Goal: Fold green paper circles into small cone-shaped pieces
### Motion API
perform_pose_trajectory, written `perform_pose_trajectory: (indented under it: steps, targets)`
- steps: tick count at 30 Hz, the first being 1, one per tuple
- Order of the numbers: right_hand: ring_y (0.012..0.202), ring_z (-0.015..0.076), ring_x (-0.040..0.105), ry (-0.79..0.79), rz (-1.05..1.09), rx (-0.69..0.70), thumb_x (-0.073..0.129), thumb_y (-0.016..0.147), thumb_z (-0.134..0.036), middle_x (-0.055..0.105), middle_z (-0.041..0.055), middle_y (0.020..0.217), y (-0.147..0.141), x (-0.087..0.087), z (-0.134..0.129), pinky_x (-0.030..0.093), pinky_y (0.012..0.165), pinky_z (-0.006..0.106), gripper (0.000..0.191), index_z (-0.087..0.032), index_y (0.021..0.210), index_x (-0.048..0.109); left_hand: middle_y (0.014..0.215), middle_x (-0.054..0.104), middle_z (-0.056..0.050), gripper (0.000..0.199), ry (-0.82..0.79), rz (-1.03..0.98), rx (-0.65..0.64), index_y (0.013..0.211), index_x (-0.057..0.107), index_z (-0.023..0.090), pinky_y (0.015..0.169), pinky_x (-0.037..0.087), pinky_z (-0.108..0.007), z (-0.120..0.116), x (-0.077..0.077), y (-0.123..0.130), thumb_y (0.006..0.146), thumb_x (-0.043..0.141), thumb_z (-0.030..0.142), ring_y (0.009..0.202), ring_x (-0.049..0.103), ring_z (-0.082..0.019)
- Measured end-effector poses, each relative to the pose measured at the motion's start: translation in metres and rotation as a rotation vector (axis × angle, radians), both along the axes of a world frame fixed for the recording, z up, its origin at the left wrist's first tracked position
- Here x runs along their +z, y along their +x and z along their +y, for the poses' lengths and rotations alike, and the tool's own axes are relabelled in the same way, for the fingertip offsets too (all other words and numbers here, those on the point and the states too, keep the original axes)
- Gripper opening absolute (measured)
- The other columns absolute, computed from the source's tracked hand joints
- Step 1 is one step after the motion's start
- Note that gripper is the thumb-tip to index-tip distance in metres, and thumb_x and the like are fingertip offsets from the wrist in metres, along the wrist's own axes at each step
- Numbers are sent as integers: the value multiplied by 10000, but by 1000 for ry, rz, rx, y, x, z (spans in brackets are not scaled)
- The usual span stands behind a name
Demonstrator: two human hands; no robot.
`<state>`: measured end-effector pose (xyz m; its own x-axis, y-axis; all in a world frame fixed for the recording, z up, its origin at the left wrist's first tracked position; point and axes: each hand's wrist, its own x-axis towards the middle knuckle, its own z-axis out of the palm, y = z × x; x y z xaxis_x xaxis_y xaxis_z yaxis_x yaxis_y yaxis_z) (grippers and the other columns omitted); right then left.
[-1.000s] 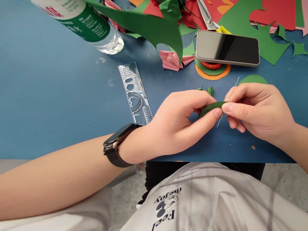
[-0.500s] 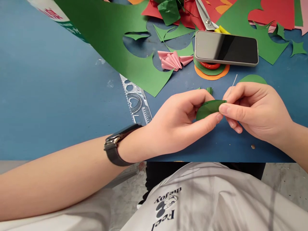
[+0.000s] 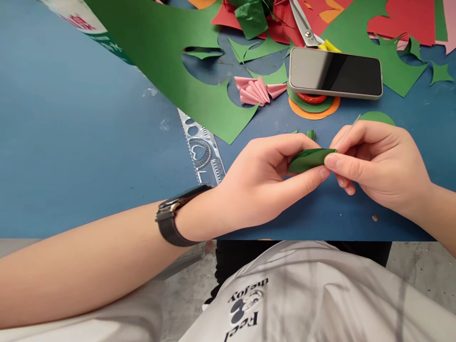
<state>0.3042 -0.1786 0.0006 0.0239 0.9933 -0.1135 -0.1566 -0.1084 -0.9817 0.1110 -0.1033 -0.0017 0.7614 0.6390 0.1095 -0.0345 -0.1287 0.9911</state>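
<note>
Between my two hands is a piece of green paper [image 3: 308, 160], curled over into a rounded fold. My left hand [image 3: 270, 175] is closed around its left side, the thumb along the lower edge; the other fingertips are partly hidden behind the paper. My right hand [image 3: 377, 164] pinches the right tip of the paper between thumb and forefinger. A thin pale stick [image 3: 352, 128] pokes up from behind the right forefinger, so that hand seems to hold it too. Just beyond the paper lies a small rolled green piece [image 3: 310, 135].
A phone [image 3: 335, 73] rests on stacked paper circles [image 3: 313, 114] beside scissors [image 3: 306, 31]. Pink paper cones [image 3: 258, 90], a large cut green sheet [image 3: 185, 76] and a clear stencil ruler [image 3: 199, 147] lie further left. A green circle [image 3: 379, 117] sits behind my right hand.
The green paper has curled over more and looks narrower. The thin stick has tilted right and lower, with less of it showing. Both hands stay almost in place.
</note>
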Motion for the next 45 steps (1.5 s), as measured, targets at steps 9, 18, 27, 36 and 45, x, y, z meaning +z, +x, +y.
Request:
perform_pose_trajectory:
  steps: [9,18,27,36,45]
  targets:
    - [560,73,615,100,-52,-31,981,738,-221,745,-32,770,-2,4,-1,548,488,217,178,-253,783,812,734,685,3,210,-73,48,-13,844,728,202,545,465,-291,3,3,-1,905,858,356,622,575,-137]
    - [602,105,591,128,-96,-24,998,715,-280,723,-18,745,-2,3,-3,556,526,264,210,-257,727,790,782,722,-29,192,183,80,-11,768,686,255,608,492,-346,3,2,-2,917,792,314,682,602,-188]
    - [580,110,594,100,-120,-4,946,799,-294,712,-29,747,5,8,-1,518,511,286,138,-285,780,809,725,692,-12,194,497,143,68,805,711,244,632,476,-326,8,6,-6,993,718,293,640,558,-160]
    - [563,99,637,69,-47,-36,970,758,-254,740,-23,764,-1,3,0,530,461,242,161,-257,792,813,653,585,13,193,430,78,66,798,647,216,552,350,-320,6,-1,-4,968,722,267,579,454,-132]
    - [562,75,641,119,13,-37,954,758,-162,723,-42,728,-1,1,-1,520,456,195,173,-235,768,798,673,653,5,173,310,99,82,788,706,189,541,374,-298,3,1,-4,958,730,214,584,500,-122]
